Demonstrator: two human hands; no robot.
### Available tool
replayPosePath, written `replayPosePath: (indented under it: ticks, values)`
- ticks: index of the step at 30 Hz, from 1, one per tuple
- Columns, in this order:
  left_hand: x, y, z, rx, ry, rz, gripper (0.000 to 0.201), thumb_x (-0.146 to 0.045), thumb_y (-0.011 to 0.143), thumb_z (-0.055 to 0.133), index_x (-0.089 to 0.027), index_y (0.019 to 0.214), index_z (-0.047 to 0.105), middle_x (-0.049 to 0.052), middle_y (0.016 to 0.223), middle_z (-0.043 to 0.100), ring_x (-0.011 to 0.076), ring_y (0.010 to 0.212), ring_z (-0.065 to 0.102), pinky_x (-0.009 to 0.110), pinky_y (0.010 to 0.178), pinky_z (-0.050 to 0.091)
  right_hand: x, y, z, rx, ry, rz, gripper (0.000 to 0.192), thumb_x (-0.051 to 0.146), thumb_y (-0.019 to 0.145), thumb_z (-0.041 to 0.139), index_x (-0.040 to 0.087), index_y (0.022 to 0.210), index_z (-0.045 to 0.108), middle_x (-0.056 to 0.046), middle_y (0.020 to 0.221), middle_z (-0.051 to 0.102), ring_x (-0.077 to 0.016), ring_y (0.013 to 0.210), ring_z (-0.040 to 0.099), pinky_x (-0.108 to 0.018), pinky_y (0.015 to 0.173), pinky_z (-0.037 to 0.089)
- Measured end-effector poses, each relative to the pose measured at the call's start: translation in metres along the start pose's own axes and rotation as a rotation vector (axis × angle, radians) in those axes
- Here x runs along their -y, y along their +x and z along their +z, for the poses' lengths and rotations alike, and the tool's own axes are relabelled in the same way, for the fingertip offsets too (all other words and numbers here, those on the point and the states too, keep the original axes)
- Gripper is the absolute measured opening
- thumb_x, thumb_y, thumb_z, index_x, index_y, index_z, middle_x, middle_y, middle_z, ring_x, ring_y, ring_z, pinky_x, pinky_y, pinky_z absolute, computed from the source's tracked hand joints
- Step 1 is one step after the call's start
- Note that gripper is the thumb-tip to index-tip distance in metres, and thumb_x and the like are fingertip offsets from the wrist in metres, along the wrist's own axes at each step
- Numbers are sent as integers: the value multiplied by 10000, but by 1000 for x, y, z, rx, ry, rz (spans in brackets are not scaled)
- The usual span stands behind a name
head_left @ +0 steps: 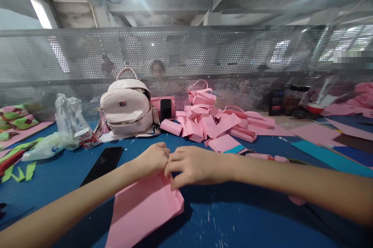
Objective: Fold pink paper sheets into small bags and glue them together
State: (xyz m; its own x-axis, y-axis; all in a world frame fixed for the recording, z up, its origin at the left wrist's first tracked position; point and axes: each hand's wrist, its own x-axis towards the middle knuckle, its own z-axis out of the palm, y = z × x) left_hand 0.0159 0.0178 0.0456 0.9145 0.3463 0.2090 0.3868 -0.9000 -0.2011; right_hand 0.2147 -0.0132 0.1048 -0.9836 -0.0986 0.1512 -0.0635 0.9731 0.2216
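Note:
A pink sheet of paper (142, 211) lies on the blue table (247, 217) in front of me, partly folded. My left hand (153, 159) and my right hand (194, 165) meet at its far edge, fingers pinched on the paper, knuckles touching. A heap of folded pink paper pieces (214, 122) sits further back, just beyond my hands.
A pale pink backpack (126, 106) stands at the back left with a phone (166, 109) propped beside it. Another black phone (103, 162) lies flat left of my hands. Plastic bags (62, 127), green paper scraps (20, 172), pink and teal sheets (326, 151) lie around. A perforated metal screen (186, 61) closes the far side.

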Motion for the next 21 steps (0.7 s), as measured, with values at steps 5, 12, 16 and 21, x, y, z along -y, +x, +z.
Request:
replayPosePath:
  ticks: [5,12,16,21]
  values:
    - [-5,7,-23,-98,-26,-21,203,-182,960,538,-198,836,698,19,888,728,176,822,619,345,833,407,19,4,14,33,-195,-106,335,99,956,501,216,661,607,16,767,676,-150,764,555,-317,804,402]
    - [-29,-9,-95,-387,2,-152,257,-155,996,407,-175,1031,661,49,986,700,194,911,618,349,848,434,26,-15,22,46,-269,71,213,96,909,553,187,735,637,-14,740,642,-168,667,517,-332,554,304]
    - [-57,-27,-94,-364,130,-81,239,-158,981,428,-185,893,648,30,802,672,182,731,576,348,747,404,27,-18,30,70,-255,159,213,113,943,537,175,778,657,-24,769,650,-171,686,528,-336,542,274]
    - [-59,-54,-50,-170,-47,-289,377,-277,1007,412,-209,657,535,-18,583,538,150,529,456,317,554,285,22,-16,32,158,-30,303,115,125,934,574,160,946,683,-33,887,697,-171,769,592,-314,615,356]
